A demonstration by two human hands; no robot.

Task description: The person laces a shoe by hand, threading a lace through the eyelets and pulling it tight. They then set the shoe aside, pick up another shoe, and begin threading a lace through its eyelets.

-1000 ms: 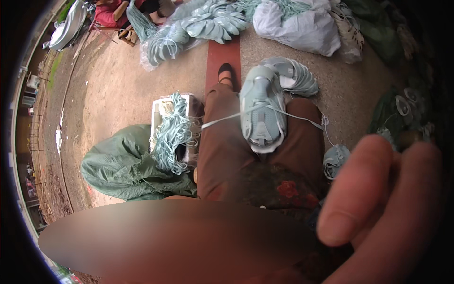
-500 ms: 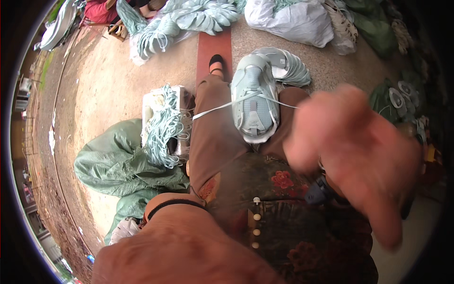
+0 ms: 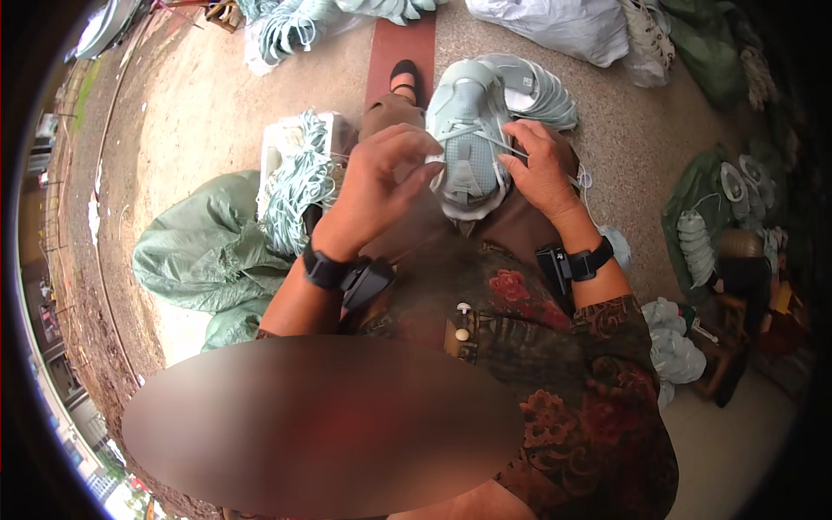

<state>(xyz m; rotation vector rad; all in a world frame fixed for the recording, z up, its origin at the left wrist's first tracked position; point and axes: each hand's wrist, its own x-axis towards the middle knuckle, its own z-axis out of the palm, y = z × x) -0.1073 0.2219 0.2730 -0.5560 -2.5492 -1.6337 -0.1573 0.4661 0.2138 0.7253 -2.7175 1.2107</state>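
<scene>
At the far left, a green sack lies on the floor. Just beside it stands a white box full of pale green laces. The left hand comes next; its fingers are pinched on a thin white lace at the side of the shoe upper. This pale green upper rests on the person's lap, toe pointing away. The right hand touches its other side, and its fingers grasp the same lace there. I judge the lacing is only begun: the lace crosses the top once or twice, and most of the eyelets seem not yet threaded. Behind the upper lies a stack of similar uppers, and more of them sit in a green bag at the right.
</scene>
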